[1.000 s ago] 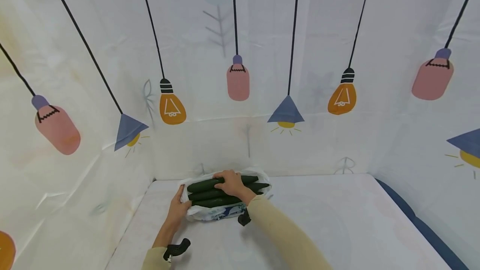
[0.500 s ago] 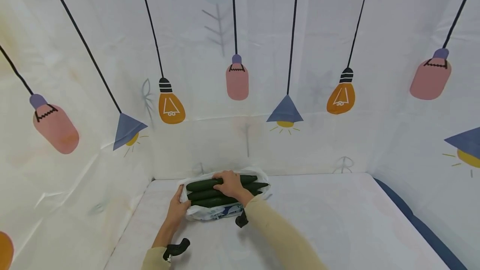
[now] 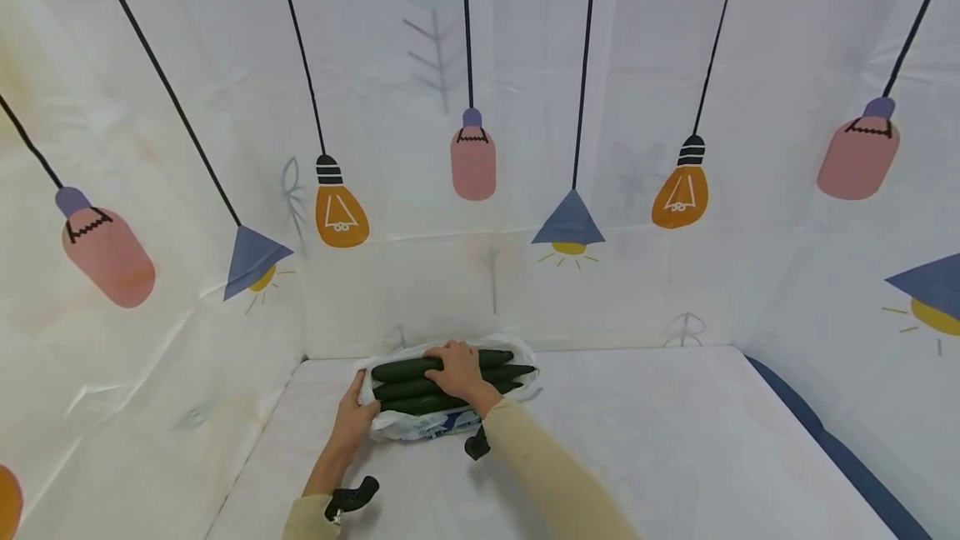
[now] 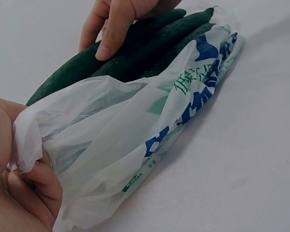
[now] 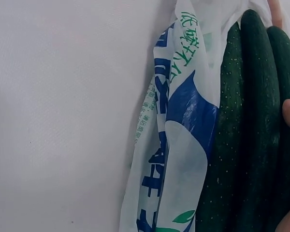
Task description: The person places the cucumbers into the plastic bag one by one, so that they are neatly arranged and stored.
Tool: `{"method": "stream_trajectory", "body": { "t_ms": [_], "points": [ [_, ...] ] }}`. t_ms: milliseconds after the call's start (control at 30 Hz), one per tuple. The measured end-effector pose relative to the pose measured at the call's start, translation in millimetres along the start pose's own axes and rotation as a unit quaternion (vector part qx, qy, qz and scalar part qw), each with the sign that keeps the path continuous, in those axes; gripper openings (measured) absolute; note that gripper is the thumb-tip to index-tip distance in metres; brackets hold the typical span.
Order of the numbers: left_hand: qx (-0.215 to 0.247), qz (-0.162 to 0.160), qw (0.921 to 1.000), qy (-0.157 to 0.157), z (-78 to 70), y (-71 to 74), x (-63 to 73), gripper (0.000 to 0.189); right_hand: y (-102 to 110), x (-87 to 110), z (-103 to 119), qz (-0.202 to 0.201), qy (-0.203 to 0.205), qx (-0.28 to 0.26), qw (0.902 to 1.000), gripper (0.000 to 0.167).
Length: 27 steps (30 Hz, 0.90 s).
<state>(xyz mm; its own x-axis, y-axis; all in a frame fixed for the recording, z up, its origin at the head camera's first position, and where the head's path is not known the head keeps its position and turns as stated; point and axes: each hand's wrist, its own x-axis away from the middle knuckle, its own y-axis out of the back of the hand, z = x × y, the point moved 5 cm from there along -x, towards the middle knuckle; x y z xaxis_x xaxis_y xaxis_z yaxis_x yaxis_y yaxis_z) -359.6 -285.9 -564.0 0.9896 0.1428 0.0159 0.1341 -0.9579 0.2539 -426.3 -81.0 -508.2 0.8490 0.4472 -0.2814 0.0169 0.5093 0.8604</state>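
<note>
Three dark green cucumbers lie side by side in a white plastic bag [image 3: 408, 427] with blue and green print, its mouth spread open around them. My left hand [image 3: 352, 425] grips the bag's edge at the left end. In the left wrist view a bunched fold of the bag [image 4: 29, 140] sits between the thumb and curled fingers. My right hand [image 3: 461, 373] reaches over the bag and holds the far cucumber [image 3: 401, 370] near its middle, thumb [image 4: 104, 50] on the near side and fingers on the far side. The middle cucumber [image 3: 397, 391] and near cucumber [image 3: 412, 405] lie in front of it.
The bag rests at the back of a white-covered table [image 3: 645, 432], close to the white curtain [image 3: 600, 298] printed with hanging lamps. Black wrist mounts [image 3: 354, 497] jut from both wrists. Dark blue fabric [image 3: 825, 432] shows beyond the table's right edge.
My right forearm and wrist mount have shifted slightly left. Both hands keep their hold, and the cucumbers and bag stay put.
</note>
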Motion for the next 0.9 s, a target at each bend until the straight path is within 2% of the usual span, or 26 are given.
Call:
{"method": "stream_trajectory", "body": {
  "t_ms": [200, 600, 767, 900],
  "points": [
    [-0.003, 0.000, 1.0000, 0.002, -0.5, -0.2, -1.1, 0.084, 2, 0.3, -3, 0.000, 0.000, -0.019, 0.9998, 0.033],
    [0.008, 0.004, 0.9999, -0.008, -0.9, 0.6, -1.0, 0.084, 10, 4.3, 0, -0.024, 0.015, -0.067, 0.9974, 0.032],
    [-0.002, 0.002, 1.0000, -0.005, 1.8, 2.4, -0.4, 0.083, 11, 5.7, -2, -0.042, 0.024, -0.081, 0.9955, 0.022],
    [-0.001, 0.009, 0.9999, -0.006, 2.0, 2.0, -0.4, 0.083, 15, 6.4, -1, -0.063, 0.049, -0.094, 0.9924, 0.015]
  ]
}}
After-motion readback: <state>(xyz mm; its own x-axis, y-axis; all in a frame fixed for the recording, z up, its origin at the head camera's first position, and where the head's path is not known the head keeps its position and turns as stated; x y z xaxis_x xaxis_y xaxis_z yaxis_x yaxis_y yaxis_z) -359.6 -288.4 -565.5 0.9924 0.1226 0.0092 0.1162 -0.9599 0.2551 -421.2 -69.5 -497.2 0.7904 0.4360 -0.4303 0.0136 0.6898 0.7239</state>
